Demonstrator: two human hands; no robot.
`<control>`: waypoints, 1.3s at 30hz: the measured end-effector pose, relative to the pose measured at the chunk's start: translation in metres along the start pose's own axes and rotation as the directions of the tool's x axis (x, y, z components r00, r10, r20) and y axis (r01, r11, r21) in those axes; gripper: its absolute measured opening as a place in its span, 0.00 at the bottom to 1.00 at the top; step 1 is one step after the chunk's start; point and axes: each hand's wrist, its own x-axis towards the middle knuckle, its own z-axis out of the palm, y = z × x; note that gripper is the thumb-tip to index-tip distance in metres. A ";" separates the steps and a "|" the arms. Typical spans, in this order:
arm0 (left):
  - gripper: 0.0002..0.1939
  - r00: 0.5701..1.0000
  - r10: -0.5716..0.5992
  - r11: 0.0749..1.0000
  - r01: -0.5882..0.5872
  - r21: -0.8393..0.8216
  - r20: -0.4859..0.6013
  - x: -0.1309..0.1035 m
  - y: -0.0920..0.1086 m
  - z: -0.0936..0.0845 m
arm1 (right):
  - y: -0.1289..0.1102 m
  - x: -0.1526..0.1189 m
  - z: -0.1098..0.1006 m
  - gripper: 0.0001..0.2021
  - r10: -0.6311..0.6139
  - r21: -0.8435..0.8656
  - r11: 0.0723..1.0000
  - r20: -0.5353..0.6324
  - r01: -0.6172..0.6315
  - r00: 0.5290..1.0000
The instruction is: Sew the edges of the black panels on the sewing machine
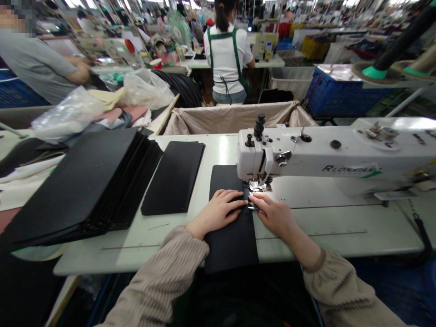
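Observation:
A long black panel [231, 245] lies flat under the sewing machine's needle area, its near end hanging slightly over the table's front edge. My left hand [221, 211] rests flat on the panel with its fingers stretched toward the presser foot [260, 186]. At the panel's right edge, my right hand [272, 213] is close to the foot, index finger extended. Metal tips of what look like thread snips [252, 206] poke out from under its curled fingers; the rest is hidden in the palm. Both hands' fingertips nearly meet just in front of the foot.
The white sewing machine [320, 154] spans the right side. Left of the panel lie a small stack of black panels [175, 177] and a tall pile of larger black sheets [85, 172]. Behind the table stands a cloth-lined bin [235, 119]. Two people work beyond.

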 end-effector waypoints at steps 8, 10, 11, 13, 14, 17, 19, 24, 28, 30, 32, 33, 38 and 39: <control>0.18 1.000 -0.005 1.000 0.005 -0.003 0.010 -0.001 0.002 -0.001 | 0.001 -0.001 0.002 0.24 -0.002 -0.011 1.000 -0.006 0.002 1.000; 0.19 1.000 -0.006 1.000 0.006 -0.003 0.010 0.000 0.002 -0.002 | 0.001 -0.001 0.001 0.24 -0.005 -0.009 1.000 -0.008 0.005 1.000; 0.20 1.000 -0.007 1.000 0.007 -0.004 0.008 0.000 0.002 -0.002 | 0.001 -0.001 0.001 0.24 -0.006 -0.008 1.000 -0.009 0.006 1.000; 0.20 1.000 -0.015 1.000 0.015 -0.004 0.002 0.000 0.001 -0.002 | 0.000 -0.001 0.001 0.24 -0.006 -0.010 1.000 -0.009 0.006 1.000; 0.21 1.000 -0.022 1.000 0.022 -0.003 -0.003 0.000 0.001 -0.002 | 0.000 -0.001 0.001 0.24 -0.006 -0.012 1.000 -0.009 0.006 1.000; 0.22 0.999 -0.043 0.999 0.043 -0.005 -0.014 0.000 0.000 -0.001 | 0.000 -0.001 0.001 0.24 -0.006 -0.013 1.000 -0.007 0.006 1.000; 0.22 0.998 -0.052 0.999 0.051 -0.009 -0.020 0.000 0.000 0.000 | 0.000 -0.001 0.001 0.24 -0.009 -0.010 1.000 -0.007 0.009 1.000; 0.21 0.998 -0.057 0.998 0.057 -0.017 -0.023 0.000 0.000 0.000 | 0.000 -0.001 0.001 0.24 -0.011 -0.001 1.000 -0.015 0.011 1.000; 0.21 0.998 -0.060 0.998 0.059 -0.019 -0.022 0.000 0.000 0.000 | 0.001 -0.001 0.001 0.24 -0.011 0.004 1.000 -0.018 0.011 1.000; 0.21 0.998 -0.062 0.998 0.061 -0.021 -0.023 -0.001 0.000 0.001 | 0.001 -0.001 0.002 0.24 -0.009 0.005 1.000 -0.016 0.009 1.000; 0.22 0.997 -0.066 0.998 0.066 -0.022 -0.029 -0.001 -0.001 0.001 | 0.000 -0.001 0.002 0.24 -0.005 0.002 1.000 -0.014 0.005 1.000; 0.21 0.997 -0.068 0.998 0.067 -0.023 -0.033 -0.001 -0.001 0.002 | 0.000 -0.001 0.002 0.24 -0.003 0.000 1.000 -0.013 0.003 1.000; 0.21 0.998 -0.056 0.998 0.056 -0.022 -0.039 0.000 0.000 0.002 | 0.001 -0.001 0.001 0.25 -0.006 -0.001 1.000 -0.005 0.005 1.000; 0.21 0.998 -0.056 0.998 0.055 -0.022 -0.040 0.000 0.000 0.002 | 0.001 -0.001 0.001 0.25 -0.006 -0.001 1.000 -0.005 0.006 1.000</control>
